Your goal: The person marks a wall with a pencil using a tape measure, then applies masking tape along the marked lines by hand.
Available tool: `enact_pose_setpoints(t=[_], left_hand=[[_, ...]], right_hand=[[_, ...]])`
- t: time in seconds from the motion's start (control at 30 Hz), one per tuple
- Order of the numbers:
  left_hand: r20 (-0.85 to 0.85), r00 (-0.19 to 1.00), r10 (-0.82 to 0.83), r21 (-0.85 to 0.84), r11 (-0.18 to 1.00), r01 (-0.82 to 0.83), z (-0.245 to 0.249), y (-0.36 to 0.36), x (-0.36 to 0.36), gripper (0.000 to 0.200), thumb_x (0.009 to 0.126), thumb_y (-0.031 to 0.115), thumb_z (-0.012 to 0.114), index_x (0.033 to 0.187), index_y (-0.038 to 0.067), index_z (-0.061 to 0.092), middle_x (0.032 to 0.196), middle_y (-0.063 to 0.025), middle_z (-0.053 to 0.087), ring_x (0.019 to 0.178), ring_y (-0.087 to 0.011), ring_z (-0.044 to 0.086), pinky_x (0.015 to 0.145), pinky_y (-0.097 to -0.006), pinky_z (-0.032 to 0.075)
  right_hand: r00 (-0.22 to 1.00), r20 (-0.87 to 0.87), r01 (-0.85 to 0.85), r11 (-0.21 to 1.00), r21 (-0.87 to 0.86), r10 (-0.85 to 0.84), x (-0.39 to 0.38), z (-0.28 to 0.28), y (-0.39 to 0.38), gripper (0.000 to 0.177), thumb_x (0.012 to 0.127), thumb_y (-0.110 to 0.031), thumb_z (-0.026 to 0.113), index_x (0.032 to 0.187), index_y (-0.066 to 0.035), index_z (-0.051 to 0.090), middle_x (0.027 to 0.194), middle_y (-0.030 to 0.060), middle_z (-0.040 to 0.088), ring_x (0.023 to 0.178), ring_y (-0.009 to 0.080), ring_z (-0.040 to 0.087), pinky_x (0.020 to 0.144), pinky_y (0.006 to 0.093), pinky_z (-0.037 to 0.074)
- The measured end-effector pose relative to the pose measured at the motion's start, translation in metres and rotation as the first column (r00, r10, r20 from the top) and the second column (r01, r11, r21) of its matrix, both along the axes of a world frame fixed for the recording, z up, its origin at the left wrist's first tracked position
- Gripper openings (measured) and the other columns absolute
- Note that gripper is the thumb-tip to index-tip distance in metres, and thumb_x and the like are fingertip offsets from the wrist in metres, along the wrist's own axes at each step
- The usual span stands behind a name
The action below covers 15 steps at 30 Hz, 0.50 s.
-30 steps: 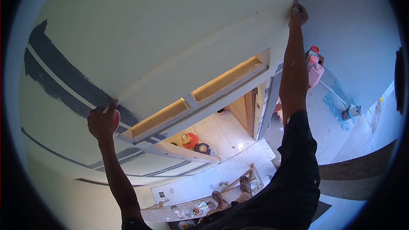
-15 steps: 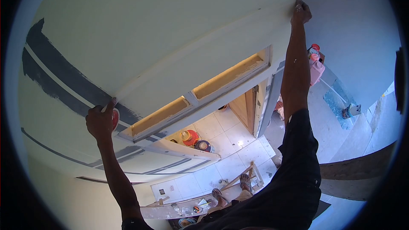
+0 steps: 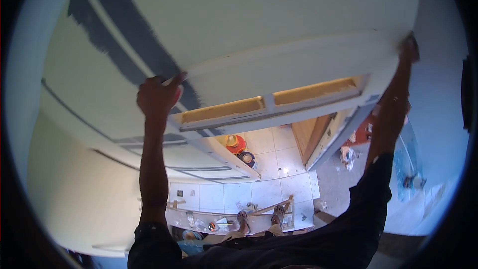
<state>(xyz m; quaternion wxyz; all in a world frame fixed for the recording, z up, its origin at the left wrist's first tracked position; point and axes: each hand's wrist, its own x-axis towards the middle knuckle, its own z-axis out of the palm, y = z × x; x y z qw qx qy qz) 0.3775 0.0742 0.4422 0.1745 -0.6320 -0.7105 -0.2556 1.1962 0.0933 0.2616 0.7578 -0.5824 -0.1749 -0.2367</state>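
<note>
My left hand point(image 3: 158, 97) is closed round a roll of masking tape point(image 3: 178, 94), mostly hidden by the fingers, with a little red showing. Its thumb lies against the wall point(image 3: 279, 10), beside a dark grey painted band point(image 3: 134, 27). From the roll, a pale strip of masking tape point(image 3: 294, 47) runs across the wall above the doorway. My right hand point(image 3: 409, 50), somewhat blurred, is closed at the strip's far end, against the wall's right corner. Exact finger contact there is hard to see.
Below the strip are a transom frame point(image 3: 269, 102) and an open doorway with a wooden door point(image 3: 306, 137). Red and dark buckets point(image 3: 236, 144) stand on the tiled floor point(image 3: 264, 167). My feet point(image 3: 278, 214) are on a narrow raised platform beside small tools.
My view has turned, so the wall, doorway and both hands appear farther right. Both hands keep about the same places on the wall, with the strip still stretched between them.
</note>
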Motion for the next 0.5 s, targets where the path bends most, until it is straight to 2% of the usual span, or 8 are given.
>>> enact_pose_setpoints(t=[0.07, 0.23, 0.3, 0.4, 0.47, 0.5], left_hand=[[0.013, 1.000, 0.013, -0.004, 1.000, -0.013, 0.002, -0.003, 0.002, 0.055, 0.065, 0.060, 0.067, 0.068, 0.005, 0.068, 0.067, -0.0125, 0.065, 0.067, -0.0314, 0.065, 0.064, -0.0413, 0.051], [0.013, 1.000, -0.015, -0.090, 0.996, 0.016, 0.000, -0.004, 0.006, 0.049, 0.067, 0.055, 0.068, 0.060, 0.007, 0.065, 0.059, -0.0071, 0.063, 0.057, -0.0266, 0.063, 0.059, -0.0371, 0.050], [0.004, 0.999, -0.038, 0.000, 0.999, 0.038, -0.008, -0.001, 0.004, 0.046, 0.068, 0.053, 0.069, 0.056, 0.008, 0.062, 0.056, -0.0060, 0.061, 0.052, -0.0251, 0.062, 0.056, -0.0369, 0.049], [-0.011, 1.000, -0.019, 0.002, 1.000, 0.019, -0.009, -0.001, 0.004, 0.047, 0.068, 0.053, 0.069, 0.056, 0.009, 0.062, 0.054, -0.0055, 0.059, 0.051, -0.0248, 0.061, 0.055, -0.0372, 0.049], [0.019, 1.000, -0.018, -0.010, 1.000, 0.019, -0.007, -0.002, 0.005, 0.046, 0.068, 0.053, 0.068, 0.055, 0.009, 0.062, 0.053, -0.0051, 0.059, 0.050, -0.0245, 0.061, 0.055, -0.0373, 0.049], [0.049, 0.999, -0.018, -0.017, 1.000, 0.019, -0.006, -0.002, 0.005, 0.046, 0.068, 0.053, 0.068, 0.055, 0.009, 0.061, 0.053, -0.0047, 0.058, 0.050, -0.0243, 0.061, 0.055, -0.0374, 0.049]], right_hand=[[0.945, -0.183, -0.215, 0.936, 0.280, 0.272, -0.034, 0.025, -0.020, 0.037, 0.076, -0.041, 0.073, 0.094, -0.009, 0.071, 0.090, 0.0041, 0.069, 0.076, 0.0139, 0.062, 0.073, 0.0271, 0.050], [0.931, -0.257, -0.166, 0.928, 0.333, 0.259, -0.059, 0.041, -0.028, 0.037, 0.074, -0.039, 0.076, 0.092, -0.007, 0.071, 0.087, 0.0028, 0.069, 0.075, 0.0133, 0.062, 0.070, 0.0273, 0.050], [0.926, -0.269, -0.159, 0.921, 0.356, 0.264, -0.064, 0.045, -0.030, 0.037, 0.073, -0.038, 0.077, 0.092, -0.007, 0.071, 0.087, 0.0028, 0.069, 0.075, 0.0136, 0.062, 0.071, 0.0271, 0.050], [0.917, -0.275, -0.184, 0.919, 0.348, 0.288, -0.059, 0.041, -0.030, 0.031, 0.076, -0.032, 0.075, 0.093, -0.006, 0.071, 0.089, 0.0040, 0.069, 0.079, 0.0141, 0.062, 0.073, 0.0266, 0.050], [0.930, -0.139, -0.271, 0.888, 0.372, 0.342, -0.043, 0.033, -0.027, 0.024, 0.082, -0.026, 0.070, 0.096, -0.007, 0.071, 0.093, 0.0044, 0.069, 0.083, 0.0142, 0.061, 0.076, 0.0263, 0.049], [0.928, -0.139, -0.275, 0.887, 0.370, 0.345, -0.031, 0.028, -0.026, 0.024, 0.082, -0.026, 0.070, 0.096, -0.007, 0.071, 0.093, 0.0044, 0.069, 0.083, 0.0142, 0.061, 0.076, 0.0263, 0.049]])
